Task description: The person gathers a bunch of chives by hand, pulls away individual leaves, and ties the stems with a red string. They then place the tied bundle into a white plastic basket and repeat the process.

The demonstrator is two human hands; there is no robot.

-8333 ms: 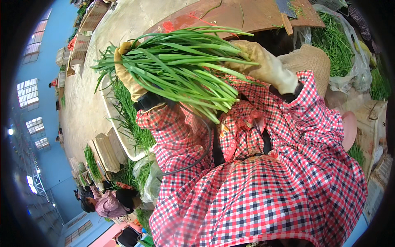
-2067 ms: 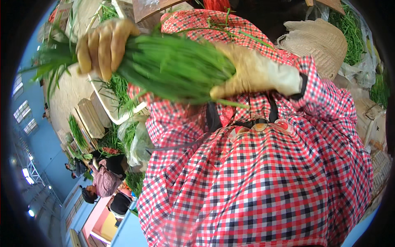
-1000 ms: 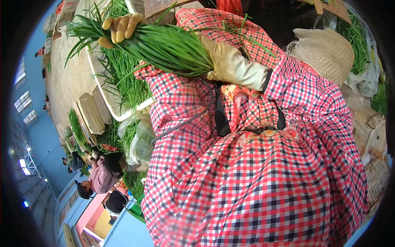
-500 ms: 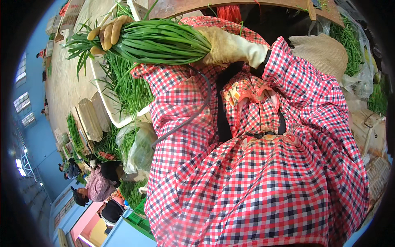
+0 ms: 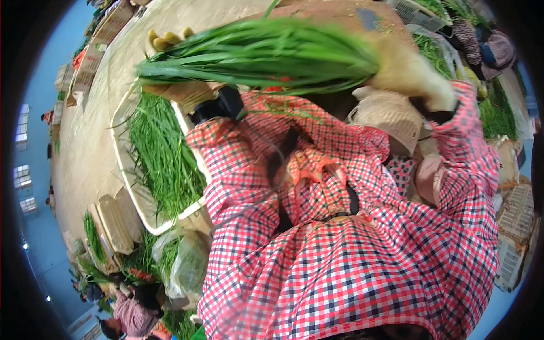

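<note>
Both my hands wear pale yellow work gloves and hold one thick bundle of long green chives (image 5: 266, 56) level across the top of the view. My left hand (image 5: 175, 85) cups the leafy tips from below, its fingertips showing above the leaves. My right hand (image 5: 411, 73) grips the root end, blurred by motion. My red, white and black checked sleeves and apron (image 5: 351, 243) fill the lower middle. A white crate (image 5: 127, 187) holding more loose chives lies below my left hand.
A woven straw hat (image 5: 385, 116) lies under my right arm. Bagged greens (image 5: 187, 266) and stacked flat trays (image 5: 116, 226) stand lower left, and a person in a checked top (image 5: 133, 314) crouches there. More crates and greens (image 5: 498, 113) line the right side on a pale concrete floor (image 5: 85, 153).
The chive bundle has swung right and higher, and my right arm has stretched out to the upper right. My left hand has slid under the leaf tips. The view has tilted.
</note>
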